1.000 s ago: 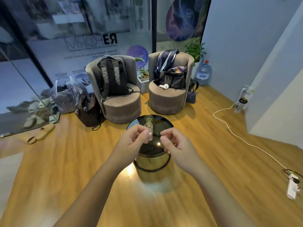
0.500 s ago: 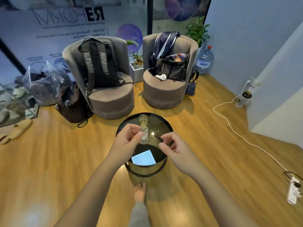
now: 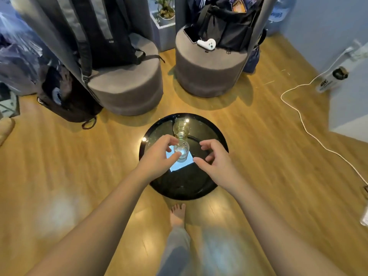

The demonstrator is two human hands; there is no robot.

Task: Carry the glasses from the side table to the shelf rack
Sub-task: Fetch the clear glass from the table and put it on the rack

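A round side table with a black glossy top (image 3: 209,186) stands just in front of me. Two small clear glasses are on or over it: the near glass (image 3: 181,151) is pinched at its rim between the thumb and fingers of my left hand (image 3: 159,156). The far glass (image 3: 180,128) stands free behind it. My right hand (image 3: 214,159) hovers to the right of the near glass, fingers curled and apart, touching nothing. No shelf rack shows in the head view.
Two grey round armchairs (image 3: 127,92) (image 3: 209,72) stand behind the table, holding a black backpack (image 3: 111,34) and a dark bag (image 3: 225,24). A white cable (image 3: 298,114) runs along the floor at right. My bare foot (image 3: 177,213) is beside the table base.
My head has tilted down and come closer, so the table top fills more of the view. My left hand stays on the near glass; my right hand has stayed beside it.
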